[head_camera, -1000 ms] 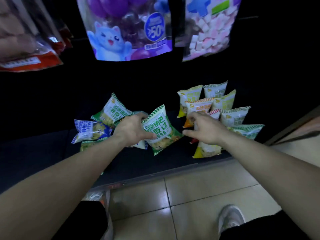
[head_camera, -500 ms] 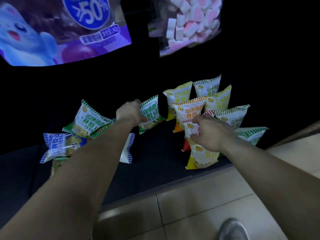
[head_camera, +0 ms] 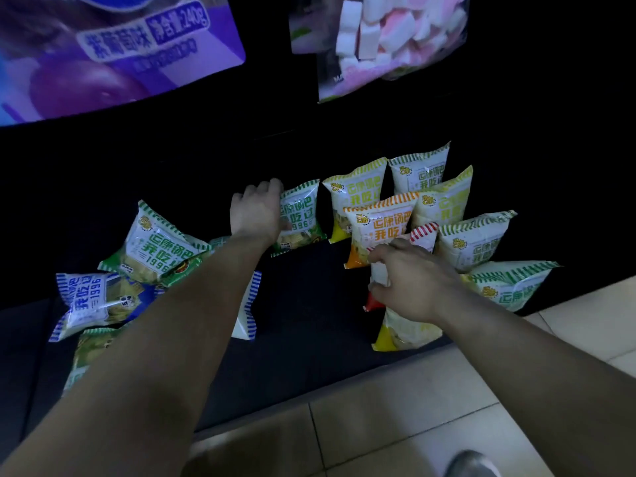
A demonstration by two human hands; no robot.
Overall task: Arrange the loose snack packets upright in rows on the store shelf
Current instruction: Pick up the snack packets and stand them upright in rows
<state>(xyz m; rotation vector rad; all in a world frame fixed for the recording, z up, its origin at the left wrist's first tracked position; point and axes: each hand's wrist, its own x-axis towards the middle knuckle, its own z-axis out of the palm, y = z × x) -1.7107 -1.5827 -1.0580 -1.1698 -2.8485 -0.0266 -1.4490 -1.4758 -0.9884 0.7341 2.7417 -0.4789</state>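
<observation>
Left of the right hand (head_camera: 409, 280), which pinches a red-striped packet (head_camera: 425, 237), the left hand (head_camera: 256, 215) has carried its gripped green packet (head_camera: 303, 215) upright, apparently starting another row.

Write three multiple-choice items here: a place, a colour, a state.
1. The green-striped white snack packet gripped by the left hand stands where?
A. left of the yellow-striped white snack packet
B. on the floor
C. in a basket
2. The right hand grips a packet striped:
A. purple
B. red
C. black
3. The blue-striped white snack packet at far left is:
A. hanging
B. upright
C. lying down
Key: A, they stand side by side; B, the red-striped white packet shows above the knuckles; C, it lies in the loose heap.
</observation>
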